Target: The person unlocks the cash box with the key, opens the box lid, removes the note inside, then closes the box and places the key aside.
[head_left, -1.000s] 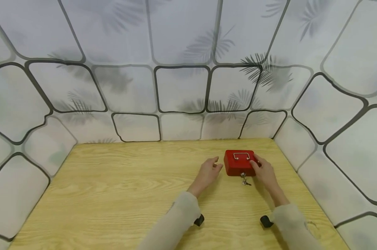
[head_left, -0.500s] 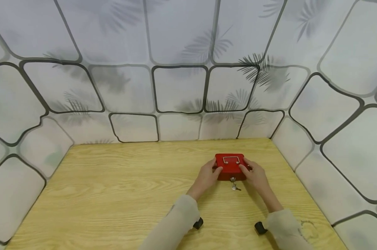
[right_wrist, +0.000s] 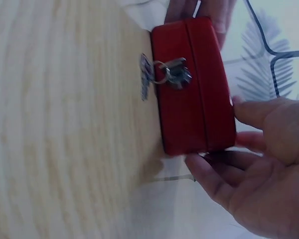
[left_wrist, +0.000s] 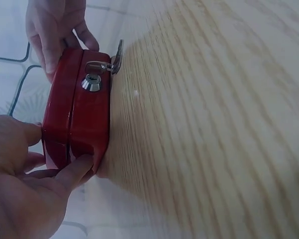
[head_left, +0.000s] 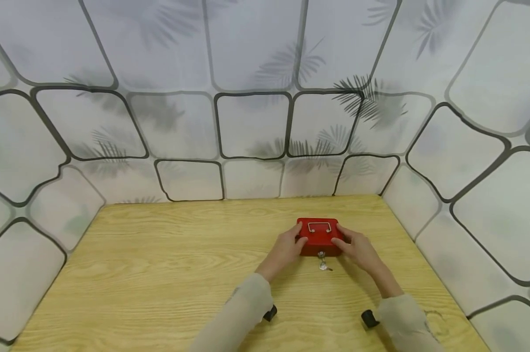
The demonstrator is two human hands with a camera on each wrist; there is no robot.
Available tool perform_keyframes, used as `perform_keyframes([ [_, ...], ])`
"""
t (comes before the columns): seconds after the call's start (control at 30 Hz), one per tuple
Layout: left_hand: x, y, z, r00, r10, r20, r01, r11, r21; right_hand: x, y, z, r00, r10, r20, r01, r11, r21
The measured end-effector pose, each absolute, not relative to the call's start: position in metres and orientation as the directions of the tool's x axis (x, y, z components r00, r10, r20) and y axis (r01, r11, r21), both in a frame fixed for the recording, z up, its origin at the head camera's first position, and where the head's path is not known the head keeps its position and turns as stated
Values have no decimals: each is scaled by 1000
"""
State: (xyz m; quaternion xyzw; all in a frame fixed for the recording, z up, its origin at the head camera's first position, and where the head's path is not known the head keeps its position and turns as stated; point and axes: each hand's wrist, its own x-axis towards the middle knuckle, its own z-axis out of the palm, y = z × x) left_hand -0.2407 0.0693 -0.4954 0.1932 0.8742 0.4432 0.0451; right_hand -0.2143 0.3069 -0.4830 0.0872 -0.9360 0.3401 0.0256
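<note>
A red metal cash box [head_left: 319,238] lies lid up at the back right of the table, its wire handle [head_left: 319,228] folded down on top. My left hand [head_left: 287,246] grips the box's left end, thumb on the lid edge and fingers down the side. Opposite it, my right hand [head_left: 356,249] holds the right end the same way. A round silver lock [left_wrist: 91,83] sits in the front face. From it small keys [right_wrist: 146,74] hang on a ring. In both wrist views the lid meets the base along a thin seam.
The table [head_left: 159,274] has a pale wood-grain top. A pale patterned wall [head_left: 256,127] rises behind its back edge and another stands along the right side. Black wrist devices [head_left: 270,313] show at both cuffs.
The cash box has slid left and slightly toward me. A second ago my left hand was apart from it; now it grips the left end, while my right hand keeps to the right end.
</note>
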Motion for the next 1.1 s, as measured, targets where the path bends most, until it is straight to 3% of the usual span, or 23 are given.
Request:
perform_keyframes([
  [0.3, -240, 51, -495, -904, 423, 64, 321, 572, 755, -216, 302, -478, -960, -276, 36, -226, 697, -681],
  [1.1, -235, -9, -488, -900, 435, 18, 279, 545, 791, -227, 250, -476, -924, -381, 39, -316, 702, -638],
])
